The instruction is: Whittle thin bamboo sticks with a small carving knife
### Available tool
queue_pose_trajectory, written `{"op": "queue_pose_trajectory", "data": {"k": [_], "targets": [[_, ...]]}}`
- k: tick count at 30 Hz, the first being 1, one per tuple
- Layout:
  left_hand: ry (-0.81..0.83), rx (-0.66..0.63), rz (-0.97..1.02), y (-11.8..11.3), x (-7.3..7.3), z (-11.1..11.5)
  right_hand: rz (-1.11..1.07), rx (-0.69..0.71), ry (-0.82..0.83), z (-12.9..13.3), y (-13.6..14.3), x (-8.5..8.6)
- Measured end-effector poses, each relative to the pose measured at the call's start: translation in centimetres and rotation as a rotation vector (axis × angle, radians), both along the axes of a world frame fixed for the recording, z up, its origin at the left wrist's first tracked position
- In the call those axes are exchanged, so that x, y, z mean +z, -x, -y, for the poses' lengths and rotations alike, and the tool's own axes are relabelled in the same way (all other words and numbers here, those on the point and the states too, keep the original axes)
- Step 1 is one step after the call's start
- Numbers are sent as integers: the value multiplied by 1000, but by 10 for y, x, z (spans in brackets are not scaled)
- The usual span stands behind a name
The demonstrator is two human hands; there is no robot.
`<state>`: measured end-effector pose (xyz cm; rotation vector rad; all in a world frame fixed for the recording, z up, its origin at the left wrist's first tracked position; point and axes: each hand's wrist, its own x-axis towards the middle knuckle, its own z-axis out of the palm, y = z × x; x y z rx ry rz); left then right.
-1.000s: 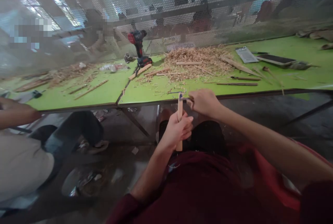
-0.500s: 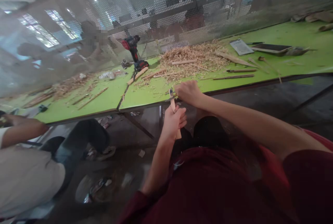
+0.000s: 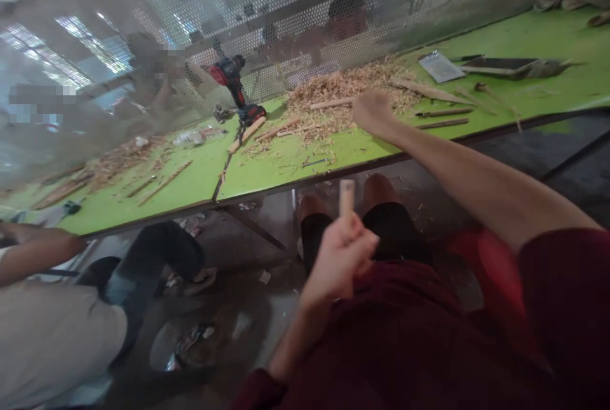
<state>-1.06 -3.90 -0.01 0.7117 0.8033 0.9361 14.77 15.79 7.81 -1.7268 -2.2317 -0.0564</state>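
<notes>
In the head view my left hand [image 3: 344,248] is closed around a short, flat wooden piece [image 3: 347,199], held upright over my lap with its top end sticking out. A small dark spot shows near that end. My right hand [image 3: 374,112] is over the wood shavings [image 3: 347,87] on the table, with its back to me. Its fingers are curled down out of sight and smeared by motion. Beside it, at the left edge of the hand, a wooden stick [image 3: 331,103] lies on the shavings; whether they touch I cannot tell. A thin bluish strip [image 3: 315,162] rests near the table's front edge.
A red and black cordless drill [image 3: 237,89] stands on the green table [image 3: 281,175]. Further right lie dark sticks [image 3: 443,123], a white packet [image 3: 439,67] and a dark tray-like object [image 3: 500,65]. A co-worker [image 3: 57,327] sits at left. Perforated mesh [image 3: 286,22] rises behind.
My right hand has left the wooden piece and moved forward and right to the shavings. My left hand has drawn the wooden piece back toward my lap. The view has shifted slightly.
</notes>
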Motion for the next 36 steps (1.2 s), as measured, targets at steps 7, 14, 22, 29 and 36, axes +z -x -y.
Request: {"op": "queue_pose_trajectory", "data": {"k": [7,14,22,29,36], "targets": [[-127,-78,131,-2,8,-2,122,109,47,80,1,-18],[-114,41,98,-15,0,-7,154,58,11,111,26,-39],[-70,134,24,-12,2,-18,280,168,-57,71,36,-49],[-50,157,42,-1,1,-19,267,262,-38,51,46,-48],[-21,149,23,-6,-1,-2,175,220,32,35,42,-44]]}}
